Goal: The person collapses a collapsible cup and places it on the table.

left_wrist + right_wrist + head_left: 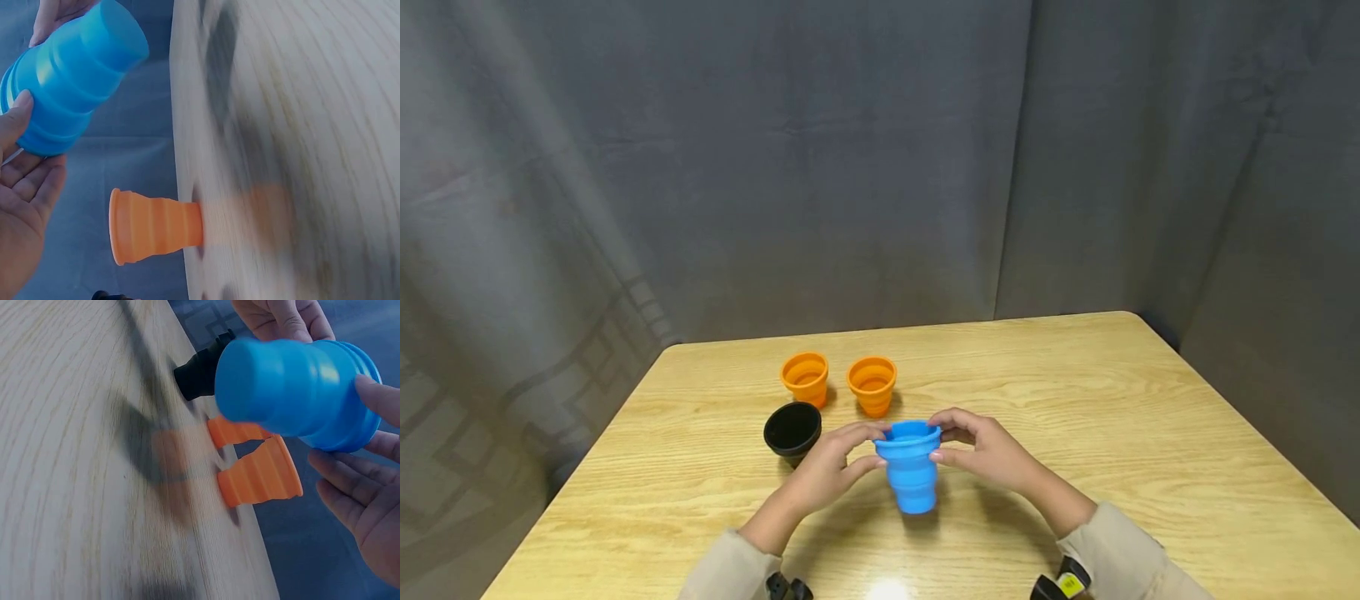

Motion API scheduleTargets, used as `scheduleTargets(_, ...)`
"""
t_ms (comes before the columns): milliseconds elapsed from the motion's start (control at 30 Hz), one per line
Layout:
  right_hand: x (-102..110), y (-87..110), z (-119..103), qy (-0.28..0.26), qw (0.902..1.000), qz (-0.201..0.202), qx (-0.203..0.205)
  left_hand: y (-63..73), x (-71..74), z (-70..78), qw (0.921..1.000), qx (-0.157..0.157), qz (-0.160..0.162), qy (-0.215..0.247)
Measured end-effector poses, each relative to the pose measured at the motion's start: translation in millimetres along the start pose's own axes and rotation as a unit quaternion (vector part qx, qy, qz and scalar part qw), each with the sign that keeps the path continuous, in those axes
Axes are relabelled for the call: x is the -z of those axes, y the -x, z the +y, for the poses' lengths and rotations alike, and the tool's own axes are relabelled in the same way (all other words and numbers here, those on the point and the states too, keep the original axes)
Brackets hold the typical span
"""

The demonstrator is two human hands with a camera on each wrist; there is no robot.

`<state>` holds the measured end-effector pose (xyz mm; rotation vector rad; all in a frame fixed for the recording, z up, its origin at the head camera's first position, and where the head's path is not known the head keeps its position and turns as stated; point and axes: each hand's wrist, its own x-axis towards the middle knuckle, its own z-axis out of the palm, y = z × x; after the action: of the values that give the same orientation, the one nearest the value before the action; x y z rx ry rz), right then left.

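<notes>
Both hands hold a blue ribbed silicone cup (912, 475) by its upper part, its rim upward. In the two wrist views its base hangs above the tabletop, and its body is tilted. My left hand (829, 462) pinches the cup's left side, thumb in front and fingers near the rim. From the right, my right hand (988, 450) grips the opposite side in the same manner. Just left of the left hand, and partly hidden by it, stands a black cup (790, 432). Behind the blue cup stands an orange cup (872, 390), with another orange cup (805, 382) to its left.
The light wooden table (1135, 433) has rounded far corners. A grey curtain (820, 167) hangs behind it and along the sides. Shadows of the hands and the blue cup fall on the wood.
</notes>
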<state>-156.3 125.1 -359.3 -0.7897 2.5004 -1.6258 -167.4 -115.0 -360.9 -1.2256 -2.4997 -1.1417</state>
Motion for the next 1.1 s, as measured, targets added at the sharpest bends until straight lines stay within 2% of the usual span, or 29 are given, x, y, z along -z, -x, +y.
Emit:
scheduleTargets(167, 1, 1.2, 2, 0.025, 0.9996, -0.003, 0.012, -1.7, -2.8, 0.0, 0.9994, 0.022, 0.008, 0.024)
scheduleTargets(467, 7, 3.3, 3, 0.085, 0.9953, 0.018, 0.043, -4.9, -8.0, -1.5, 0.9954, 0.061, 0.018, 0.071)
scheduleTargets(667, 9, 3.9, 2, 0.103, 0.9937, 0.022, 0.039, -6.0, -9.9, 1.5, 0.9855, 0.116, 0.006, 0.124)
scheduleTargets(767, 8, 4.2, -1, 0.105, 0.9938, 0.019, 0.029, -7.2, -7.3, 9.6, 0.9789, 0.143, -0.002, 0.146)
scheduleTargets(933, 7, 3.9, -4, 0.053, 0.9981, -0.015, 0.028, -9.4, 1.2, 28.8, 0.9686, 0.174, -0.021, 0.177)
scheduleTargets(1100, 9, 2.9, -2, -0.034, 0.9977, -0.051, 0.029, -10.8, 5.4, 33.4, 0.9617, 0.177, -0.053, 0.203)
